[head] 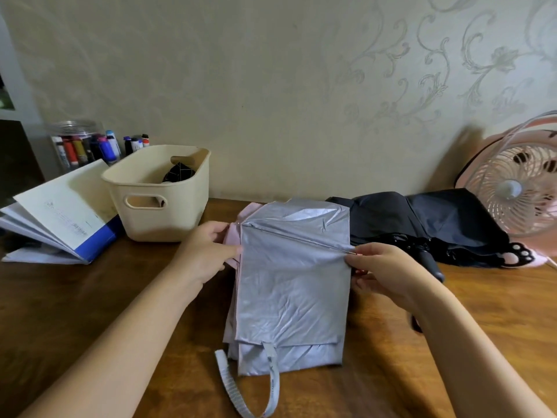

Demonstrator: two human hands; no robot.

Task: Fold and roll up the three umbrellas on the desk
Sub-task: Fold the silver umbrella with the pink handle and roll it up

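So, two umbrellas on your counter [90, 297]: silver umbrella [292, 285], black umbrella [422, 224]. Silver lies flat between your left grip [208, 251] and right grip [382, 270], each pinching an edge.

- A single view, worn on the person's head, looks forward and down across the wooden surface [90, 312] toward the wall [241, 70] at 12 o'clock.
- It sits close: the left forearm [129, 336] enters at 7 o'clock, the right forearm [470, 342] at 5 o'clock, and the silver umbrella [292, 285] fills the centre.
- The wide lens takes in the fan [512, 188] at 3 o'clock and the basket [162, 200] at 10 o'clock.
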